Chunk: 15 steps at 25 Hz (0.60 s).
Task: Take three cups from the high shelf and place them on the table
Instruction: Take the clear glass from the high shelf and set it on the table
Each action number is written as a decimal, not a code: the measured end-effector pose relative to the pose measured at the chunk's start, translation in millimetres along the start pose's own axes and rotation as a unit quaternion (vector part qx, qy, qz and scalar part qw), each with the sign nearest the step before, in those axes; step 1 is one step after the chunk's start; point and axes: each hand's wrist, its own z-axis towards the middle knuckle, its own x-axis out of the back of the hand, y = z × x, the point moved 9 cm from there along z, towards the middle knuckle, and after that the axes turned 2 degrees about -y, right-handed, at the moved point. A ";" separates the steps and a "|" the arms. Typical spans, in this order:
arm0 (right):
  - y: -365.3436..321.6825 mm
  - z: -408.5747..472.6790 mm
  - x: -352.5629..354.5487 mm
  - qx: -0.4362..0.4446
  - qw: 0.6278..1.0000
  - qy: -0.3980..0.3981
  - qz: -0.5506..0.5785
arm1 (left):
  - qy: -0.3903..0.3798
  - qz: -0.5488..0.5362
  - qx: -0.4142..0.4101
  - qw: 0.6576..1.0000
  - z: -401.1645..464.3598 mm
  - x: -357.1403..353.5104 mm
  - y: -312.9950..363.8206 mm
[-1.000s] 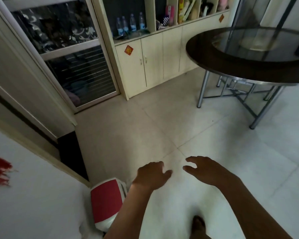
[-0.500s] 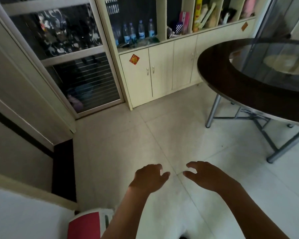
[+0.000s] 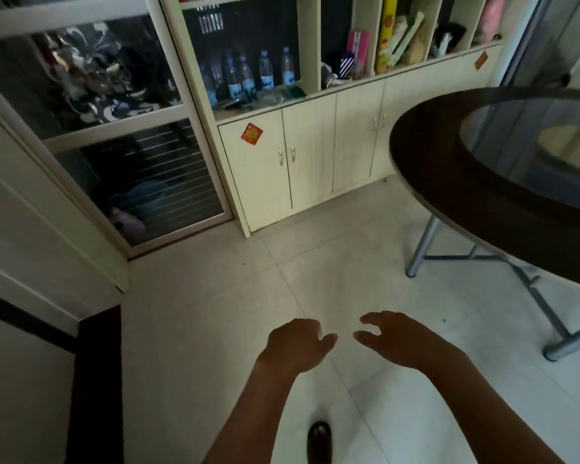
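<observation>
Both my hands hang in front of me over the pale tiled floor, holding nothing. My left hand (image 3: pixel 297 343) has its fingers loosely curled and apart. My right hand (image 3: pixel 397 338) is beside it, fingers spread. The dark round table (image 3: pixel 449 182) with a glass turntable stands at the right on metal legs. A cream shelf unit (image 3: pixel 310 35) stands ahead against the wall; only its lower open compartments show, and its top is cut off by the frame. No cups are visible.
Water bottles (image 3: pixel 265 75) and boxes fill the open compartments above closed cabinet doors (image 3: pixel 312 155). A glass-panelled door (image 3: pixel 121 128) is at the left, a white wall and dark doorway edge (image 3: pixel 94 380) nearer. The table's metal legs (image 3: pixel 419 249) reach onto the floor. My foot (image 3: pixel 318 442) shows below.
The view has advanced toward the shelf unit and table, which look larger and nearer. The red and white bin at lower left has left the frame. Both hands stay empty.
</observation>
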 end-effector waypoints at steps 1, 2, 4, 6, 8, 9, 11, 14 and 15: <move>-1.8 16.1 11.5 -0.005 1.000 0.000 0.003 | 0.002 0.001 -0.004 1.000 16.7 12.6 -3.4; -3.2 29.1 21.4 -0.011 1.000 0.001 0.008 | 0.003 0.002 -0.008 1.000 30.9 23.6 -6.4; -4.9 59.8 45.1 -0.025 0.999 0.017 0.020 | 0.002 0.002 -0.017 1.000 65.5 46.5 -11.0; -4.2 87.3 67.0 -0.036 0.999 0.029 0.023 | -0.007 0.002 -0.026 1.000 100.1 64.6 -10.9; -1.4 112.8 82.5 -0.045 0.998 0.024 0.022 | -0.017 0.001 -0.034 0.999 130.5 78.6 -8.0; -0.8 124.1 88.5 -0.046 0.999 0.020 0.021 | -0.018 0.001 -0.036 0.999 143.2 85.4 -7.1; 1.3 149.6 102.8 -0.045 0.998 0.016 0.029 | -0.017 0.000 -0.038 0.999 172.0 101.6 -5.6; 11.5 196.7 134.1 -0.041 0.998 0.014 0.041 | -0.008 0.000 -0.044 0.999 223.9 127.5 1.4; 16.5 214.3 147.0 -0.040 0.998 0.016 0.041 | -0.004 0.000 -0.041 0.999 242.5 136.6 4.2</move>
